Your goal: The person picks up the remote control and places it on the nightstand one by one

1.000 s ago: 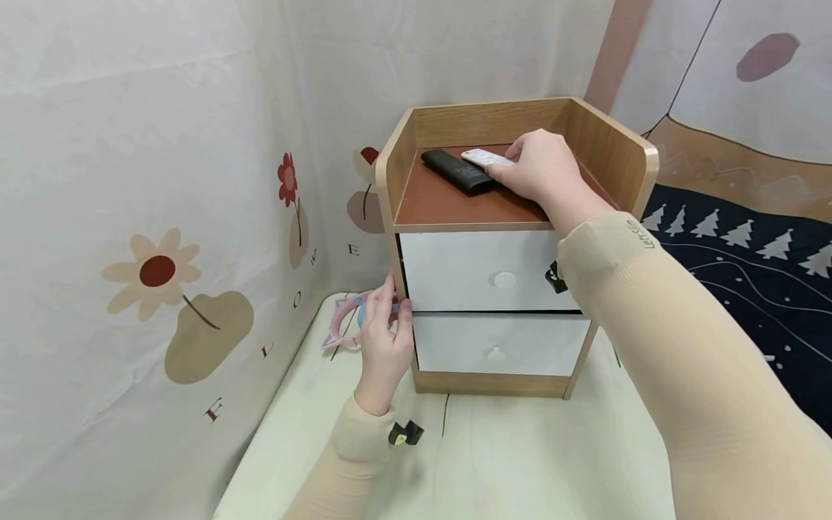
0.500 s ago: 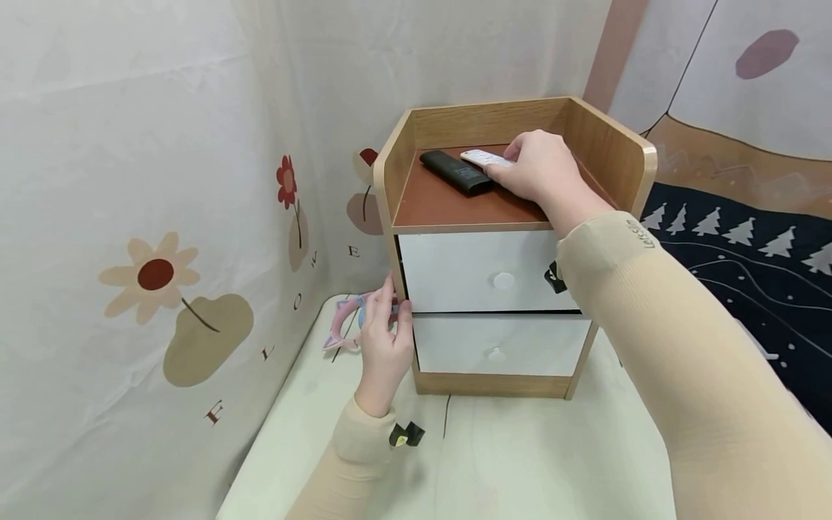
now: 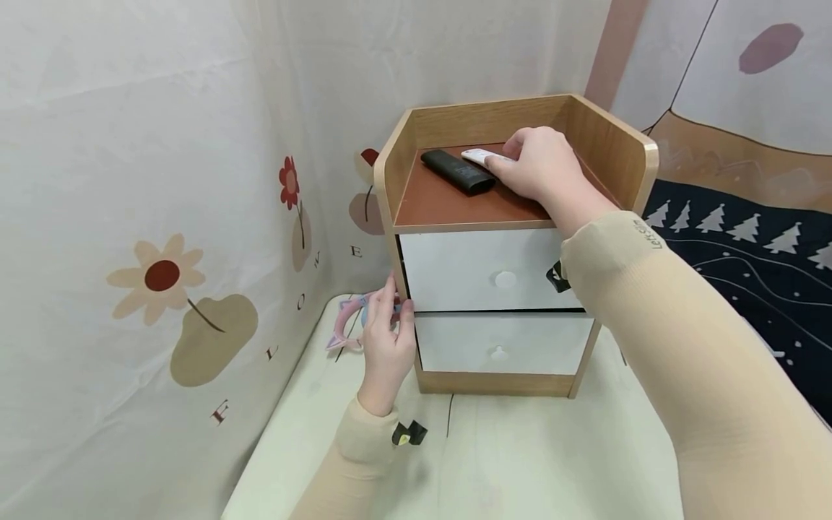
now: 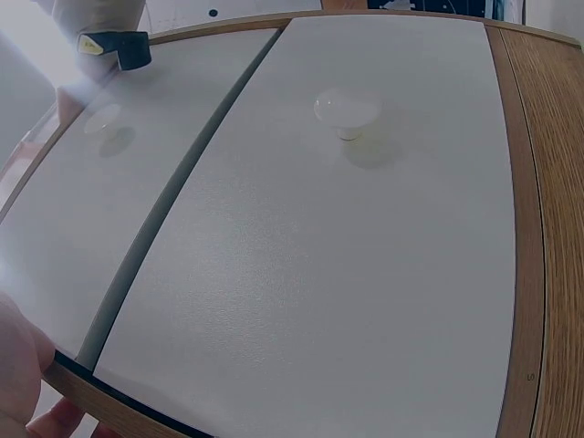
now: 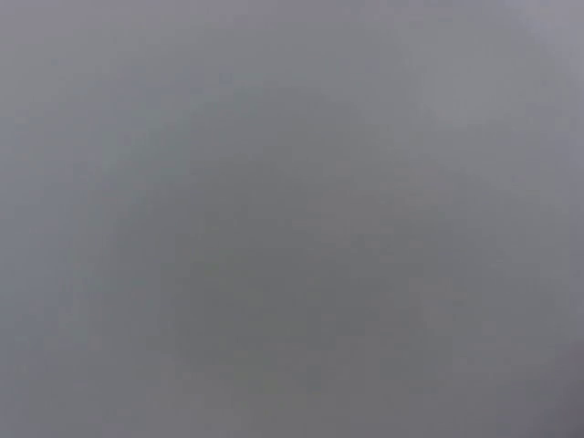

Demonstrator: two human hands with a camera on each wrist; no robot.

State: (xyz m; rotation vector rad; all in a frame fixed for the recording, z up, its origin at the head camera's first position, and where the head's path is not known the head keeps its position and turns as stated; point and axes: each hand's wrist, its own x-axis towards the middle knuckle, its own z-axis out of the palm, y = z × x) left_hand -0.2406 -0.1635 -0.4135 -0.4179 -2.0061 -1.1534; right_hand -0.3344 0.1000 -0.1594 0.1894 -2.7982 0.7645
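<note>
On the brown top of a small wooden cabinet lies a white remote control. My right hand pinches its near end from above, hiding the rest. Close beside it on the left is a black oblong block with rounded edges and faint print. My left hand rests against the cabinet's left side, fingers fairly straight, pointing up. Its thumb lies by the front edge; the left wrist view shows thumb and fingertips either side of that edge. The right wrist view is only grey blur.
The cabinet has an upper white drawer and a lower white drawer, both pushed in, with round knobs. Raised wooden walls edge its top. A pink headband-like ring lies behind my left hand on the pale tabletop. Printed cloth hangs behind.
My right thumb has shifted slightly over the white remote control, so a little less of it shows. My left hand stays against the cabinet. The head view shifts slightly.
</note>
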